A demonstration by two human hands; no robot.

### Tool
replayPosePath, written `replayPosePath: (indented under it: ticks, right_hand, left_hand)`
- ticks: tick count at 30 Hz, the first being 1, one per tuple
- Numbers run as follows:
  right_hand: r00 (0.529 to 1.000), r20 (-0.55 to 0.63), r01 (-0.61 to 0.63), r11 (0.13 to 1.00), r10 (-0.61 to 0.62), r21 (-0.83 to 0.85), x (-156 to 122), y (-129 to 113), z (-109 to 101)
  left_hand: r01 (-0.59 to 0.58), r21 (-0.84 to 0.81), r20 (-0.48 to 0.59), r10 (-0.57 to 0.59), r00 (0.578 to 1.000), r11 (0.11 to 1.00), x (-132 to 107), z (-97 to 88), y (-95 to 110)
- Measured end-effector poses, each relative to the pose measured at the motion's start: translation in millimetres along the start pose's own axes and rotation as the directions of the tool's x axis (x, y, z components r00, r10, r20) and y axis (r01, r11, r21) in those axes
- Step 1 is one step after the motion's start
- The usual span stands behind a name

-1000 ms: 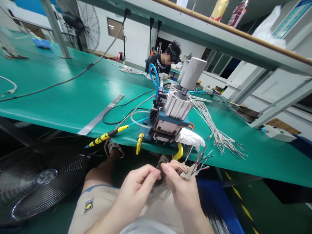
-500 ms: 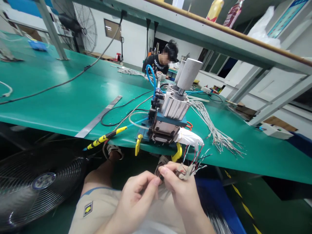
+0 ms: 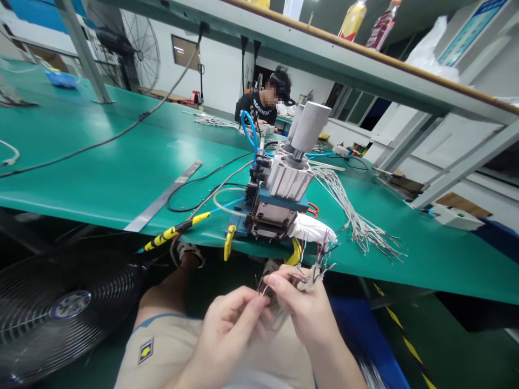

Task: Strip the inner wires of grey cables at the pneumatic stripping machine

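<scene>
Above my lap, my right hand (image 3: 306, 310) is closed round a bundle of grey-white cables (image 3: 311, 278). Thin red, black and white wire ends fan out over its knuckles. My left hand (image 3: 231, 324) pinches at thin wires (image 3: 265, 290) between thumb and forefinger, right beside the right thumb tip. Its other fingers are curled and slightly blurred. Just beyond the hands, a metal pneumatic machine (image 3: 284, 183) with knurled cylinders stands at the bench edge, a white cloth-like wrap (image 3: 314, 227) at its right side. How the cables run inside the right palm is hidden.
More grey cables (image 3: 352, 210) lie on the green bench (image 3: 121, 140) right of the machine. A steel ruler (image 3: 162, 197) and a yellow-black taped hose (image 3: 174, 233) are to the left. A floor fan (image 3: 73, 308) stands lower left. Another person (image 3: 263, 102) sits across the bench.
Dark and pale wire ends now show between my fingertips, where they were mostly hidden. My left fingers have shifted slightly, and the wire ends above my right hand have tilted.
</scene>
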State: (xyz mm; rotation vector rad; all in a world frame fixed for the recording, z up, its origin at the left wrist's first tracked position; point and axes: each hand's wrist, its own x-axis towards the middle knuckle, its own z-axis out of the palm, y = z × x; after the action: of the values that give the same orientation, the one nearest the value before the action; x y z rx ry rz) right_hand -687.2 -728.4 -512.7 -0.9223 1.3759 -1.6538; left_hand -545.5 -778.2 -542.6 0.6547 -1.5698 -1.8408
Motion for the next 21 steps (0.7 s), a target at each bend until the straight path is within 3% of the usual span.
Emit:
replayPosePath:
  ticks: [4, 9, 12, 15, 18, 21]
  right_hand:
    - [0.999, 0.034, -0.01, 1.0, 0.011, -0.022, 1.9, -4.1, 0.8]
    - [0.996, 0.019, -0.091, 0.994, 0.09, 0.065, 6.2, -5.9, 2.1]
    - [0.991, -0.01, -0.128, 0.984, 0.13, 0.122, 10.8, -4.5, 1.9]
    - [0.993, -0.059, -0.092, 0.984, 0.102, 0.153, 14.7, -3.1, -0.4]
    - [0.991, -0.116, -0.049, 0.983, 0.07, 0.176, 14.7, -0.5, -3.9]
    - [0.992, -0.117, -0.032, 0.986, 0.051, 0.161, 11.4, 3.2, -6.7]
  left_hand:
    - [-0.054, 0.065, 0.095, 0.047, 0.994, 0.996, 3.6, -5.2, -2.9]
    - [-0.249, 0.274, 0.184, 0.203, 0.962, 0.929, 8.7, -10.1, -1.0]
    - [-0.171, 0.183, 0.105, 0.153, 0.983, 0.968, 15.5, -3.7, 3.2]
    - [-0.071, 0.009, -0.013, 0.071, 0.997, 0.997, 31.3, 4.8, 12.2]
    - [-0.05, -0.126, -0.13, 0.033, 0.991, 0.991, 53.2, 8.5, 23.9]
    - [-0.05, -0.2, -0.182, 0.013, 0.983, 0.978, 71.5, 7.7, 31.1]
